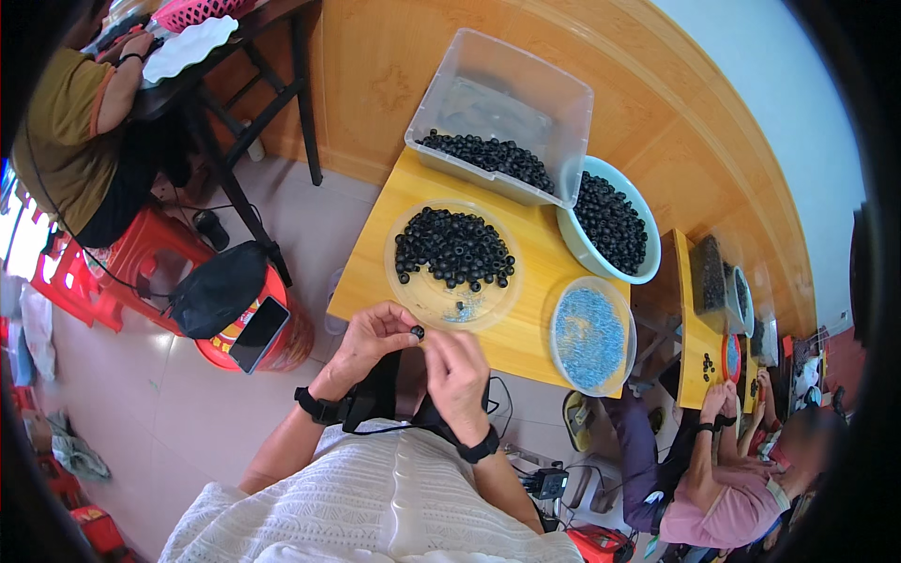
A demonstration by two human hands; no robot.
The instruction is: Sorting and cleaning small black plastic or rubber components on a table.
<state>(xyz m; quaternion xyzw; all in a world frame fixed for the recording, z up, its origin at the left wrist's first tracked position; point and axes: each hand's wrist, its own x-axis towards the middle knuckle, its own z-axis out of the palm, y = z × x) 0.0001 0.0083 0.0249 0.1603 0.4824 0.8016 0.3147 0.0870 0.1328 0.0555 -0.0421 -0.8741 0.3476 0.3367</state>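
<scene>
My left hand [364,342] pinches a small round black part [418,332] between thumb and fingertips, just off the table's near edge. Right beside it, my right hand [454,375] has its thumb and fingers closed together; whatever they hold is too small to make out. Beyond both hands, a clear round tray [510,298] carries a heap of black hollow parts [452,246]. A few tiny pale blue pieces [462,310] lie at its near side. More light blue pieces [589,336] cover a clear round dish [630,330] to the right.
On the yellow table [375,255] stand a clear bin [500,94] and a pale bowl [574,230], both with black parts. A phone [260,335] and black pouch [221,291] rest on a red bucket [291,342] at left. Another person [718,502] works at the right.
</scene>
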